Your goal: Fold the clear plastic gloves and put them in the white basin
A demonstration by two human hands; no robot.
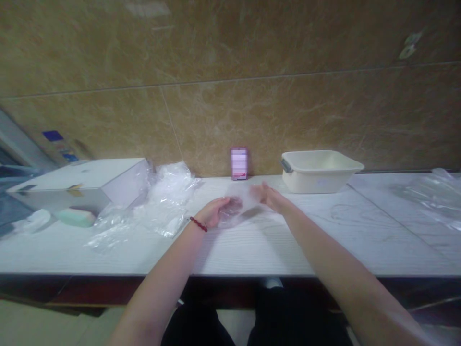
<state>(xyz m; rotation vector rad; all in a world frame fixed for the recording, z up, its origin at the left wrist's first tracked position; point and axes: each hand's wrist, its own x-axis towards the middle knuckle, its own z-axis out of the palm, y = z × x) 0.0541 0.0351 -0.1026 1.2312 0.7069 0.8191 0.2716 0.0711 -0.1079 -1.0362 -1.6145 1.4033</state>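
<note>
Between my two hands, a small clear plastic bag [245, 202] is held a little above the white table [248, 254]. My left hand [212, 214], with a dark red beaded bracelet at the wrist, is closed on the bag's left side. Something pinkish or darker shows through the film by its fingers; I cannot make out whether it is fingers or contents. My right hand [271, 197] grips the bag's right end, its fingertips blurred and partly behind the film.
A phone [239, 163] leans against the tiled wall. Right of it stands a cream plastic basin [320, 178]. Loose clear plastic bags [165, 197] lie beside a white box [82, 178] on the left. A pale green object [76, 217] sits before the box. More clear plastic [428, 194] lies far right.
</note>
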